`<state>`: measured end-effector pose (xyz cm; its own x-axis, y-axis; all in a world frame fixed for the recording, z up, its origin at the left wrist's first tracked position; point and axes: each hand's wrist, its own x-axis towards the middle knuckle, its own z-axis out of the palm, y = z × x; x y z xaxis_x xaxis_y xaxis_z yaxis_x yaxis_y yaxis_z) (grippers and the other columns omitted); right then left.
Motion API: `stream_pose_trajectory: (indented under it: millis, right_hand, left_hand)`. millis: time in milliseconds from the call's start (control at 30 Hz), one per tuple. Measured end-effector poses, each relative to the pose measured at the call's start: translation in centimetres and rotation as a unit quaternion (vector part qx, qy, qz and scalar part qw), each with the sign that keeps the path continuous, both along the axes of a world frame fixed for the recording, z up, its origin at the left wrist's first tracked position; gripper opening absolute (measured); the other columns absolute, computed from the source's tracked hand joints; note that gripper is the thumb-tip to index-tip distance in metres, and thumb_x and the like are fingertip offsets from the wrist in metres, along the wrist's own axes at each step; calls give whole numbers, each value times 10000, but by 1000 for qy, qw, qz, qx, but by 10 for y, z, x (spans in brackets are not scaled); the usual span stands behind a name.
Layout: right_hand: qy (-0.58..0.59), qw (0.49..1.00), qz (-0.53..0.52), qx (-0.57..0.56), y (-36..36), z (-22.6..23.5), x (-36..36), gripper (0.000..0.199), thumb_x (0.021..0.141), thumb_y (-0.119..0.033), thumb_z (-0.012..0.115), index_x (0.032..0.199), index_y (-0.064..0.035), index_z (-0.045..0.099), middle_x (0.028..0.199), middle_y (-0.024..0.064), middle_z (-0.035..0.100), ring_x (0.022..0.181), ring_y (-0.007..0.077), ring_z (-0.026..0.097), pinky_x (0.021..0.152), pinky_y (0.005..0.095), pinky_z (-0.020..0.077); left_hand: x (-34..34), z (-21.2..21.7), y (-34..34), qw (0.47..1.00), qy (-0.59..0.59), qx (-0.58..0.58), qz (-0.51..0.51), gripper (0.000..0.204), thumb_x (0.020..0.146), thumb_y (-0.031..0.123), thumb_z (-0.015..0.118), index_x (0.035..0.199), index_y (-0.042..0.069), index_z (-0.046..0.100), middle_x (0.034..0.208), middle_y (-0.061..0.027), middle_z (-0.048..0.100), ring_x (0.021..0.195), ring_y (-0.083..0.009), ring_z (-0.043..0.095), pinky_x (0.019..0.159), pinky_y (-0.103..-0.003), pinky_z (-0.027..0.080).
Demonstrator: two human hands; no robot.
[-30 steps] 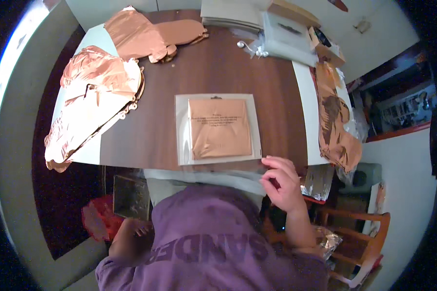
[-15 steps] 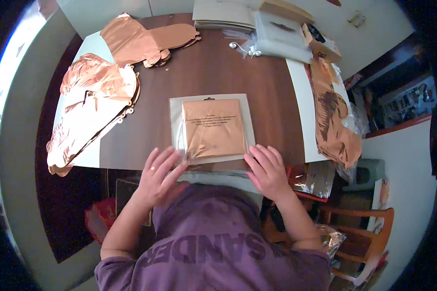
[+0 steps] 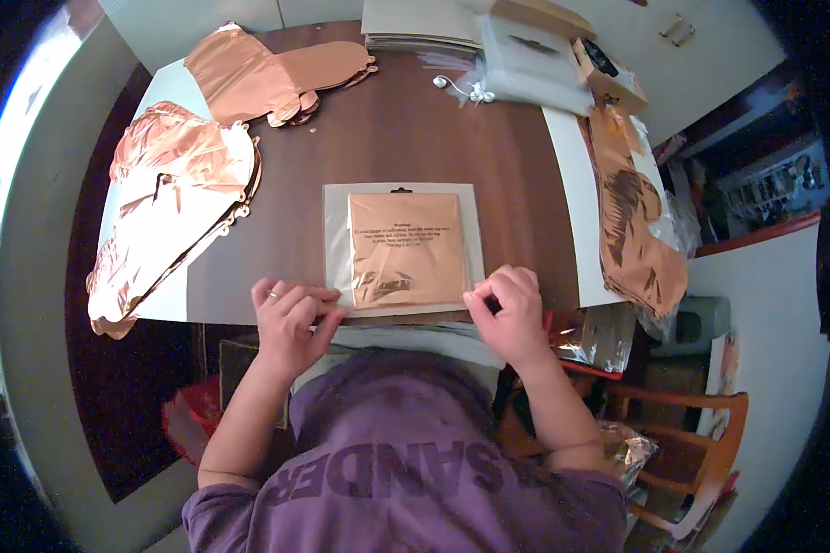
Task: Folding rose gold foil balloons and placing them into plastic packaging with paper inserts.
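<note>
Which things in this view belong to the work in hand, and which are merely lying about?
Belonging, it seems:
clear bag
folded copper-coloured foil inside
left hand, right hand, at the bag's near corners

Lying about:
white earphones
wooden chair
foil shapes, untouched, perhaps related

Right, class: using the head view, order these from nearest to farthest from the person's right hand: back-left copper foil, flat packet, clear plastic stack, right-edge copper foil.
From the right hand:
1. Flat packet: directly beside it, on its left.
2. Right-edge copper foil: off to its right.
3. Clear plastic stack: back right.
4. Back-left copper foil: back left.
</note>
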<state>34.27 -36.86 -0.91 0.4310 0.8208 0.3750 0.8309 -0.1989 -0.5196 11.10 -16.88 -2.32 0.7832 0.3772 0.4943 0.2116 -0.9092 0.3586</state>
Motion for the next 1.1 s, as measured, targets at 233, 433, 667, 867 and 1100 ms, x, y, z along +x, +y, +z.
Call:
stream_pose_trajectory:
  millis: [233,433,667,867,1100]
  right_hand:
    - [28,992,-103,-64,14,-1,-13,312,761,-189,717,1000,-93,543,837,68,589,812,285,577,767,446,395]
    - [-6,984,-155,-92,6,-1,-23,466,765,-215,729,1154,-79,510,928,121,581,904,329,560,809,453,389]
    - [153,958,-211,-120,-45,0,-38,400,784,-162,749,1109,-57,541,807,119,600,714,283,604,653,410,493]
    - [447,882,-144,37,-57,30,25,286,915,-156,649,1146,-2,582,888,34,670,780,127,637,695,298,525]
    - [439,889,61,115,-16,107,65,268,923,-60,579,1176,28,600,1010,53,687,867,105,636,790,244,511]
  left_hand:
    - [4,9,9,994,14,-97,57,222,727,139,763,854,123,582,721,7,594,747,-231,565,888,-419,352]
    - [15,31,-18,999,42,12,-32,601,672,155,676,1256,100,542,1146,-113,561,1076,-307,507,976,-501,332]
    - [10,-10,-35,966,164,159,-124,573,852,245,548,1393,75,468,1457,-120,442,1362,-317,396,1099,-537,298]
    - [4,-1,-38,974,15,122,-193,469,886,184,559,1349,113,536,1409,-98,514,1345,-298,440,1117,-514,308]
    - [41,30,-19,947,-60,292,-121,475,934,269,476,1407,302,492,1503,18,416,1423,-252,321,1176,-501,168]
